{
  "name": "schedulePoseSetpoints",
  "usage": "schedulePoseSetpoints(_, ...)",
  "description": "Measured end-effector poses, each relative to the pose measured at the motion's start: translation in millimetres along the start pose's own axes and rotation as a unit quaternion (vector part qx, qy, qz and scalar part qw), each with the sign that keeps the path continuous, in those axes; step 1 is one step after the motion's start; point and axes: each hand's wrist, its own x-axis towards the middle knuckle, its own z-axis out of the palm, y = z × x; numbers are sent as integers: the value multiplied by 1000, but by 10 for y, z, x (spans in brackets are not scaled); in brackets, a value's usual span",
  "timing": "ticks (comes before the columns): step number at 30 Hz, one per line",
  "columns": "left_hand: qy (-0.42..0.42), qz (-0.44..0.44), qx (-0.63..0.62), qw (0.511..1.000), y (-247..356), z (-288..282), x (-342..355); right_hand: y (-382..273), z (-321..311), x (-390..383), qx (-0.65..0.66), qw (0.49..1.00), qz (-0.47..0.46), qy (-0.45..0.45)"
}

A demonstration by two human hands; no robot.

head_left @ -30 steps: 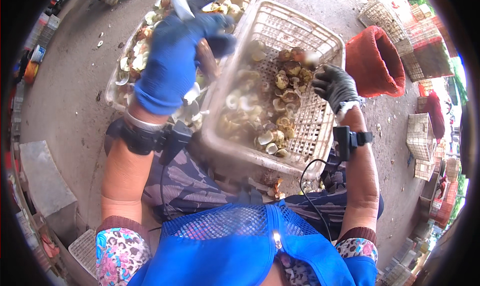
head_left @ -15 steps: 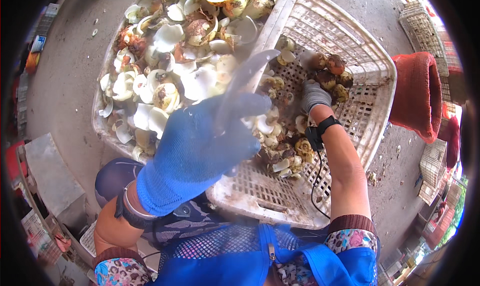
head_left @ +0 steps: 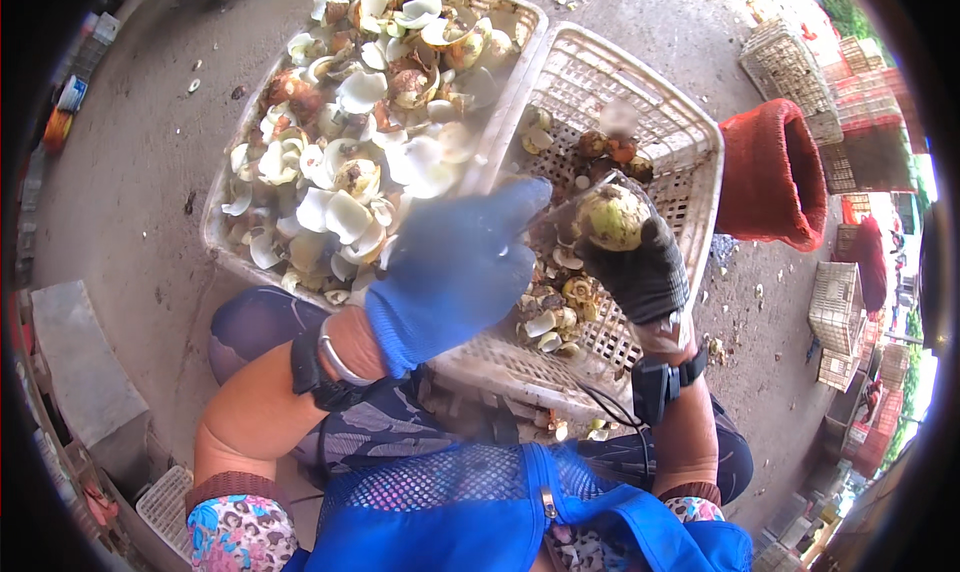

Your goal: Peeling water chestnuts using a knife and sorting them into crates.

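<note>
My left hand (head_left: 450, 277), in a blue glove, is closed around a knife. The thin knife blade (head_left: 563, 215) points right, blurred, toward the onion; whether it touches is hard to tell. A pale greenish onion (head_left: 612, 218) with a dirty root end sits in my right hand (head_left: 652, 277), which wears a dark-palmed grey glove. Both hands are above a white slatted crate (head_left: 705, 162). Inside that crate lie several brown unpeeled onions (head_left: 595, 147) at the far side and a heap of trimmed pieces (head_left: 565, 307) nearer me.
On the left, a second white crate (head_left: 222, 242) is full of white onion layers and skins (head_left: 350, 172). A red ribbed container (head_left: 755, 177) lies against the right crate. Stacked crates (head_left: 838, 297) stand farther right. A grey board (head_left: 85, 357) is at the left.
My right hand has come up from the crate floor toward me, now with an onion in it. The knife in my left hand has tipped from pointing up and away to pointing right. The view has shifted.
</note>
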Motion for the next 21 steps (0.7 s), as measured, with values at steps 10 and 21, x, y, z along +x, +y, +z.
schedulePoseSetpoints(10,50,168,90,980,782,114,-543,-188,672,-1147,-185,981,-54,20)
schedulePoseSetpoints(21,48,284,296,911,946,304,-824,-147,738,-1791,-214,969,-103,69)
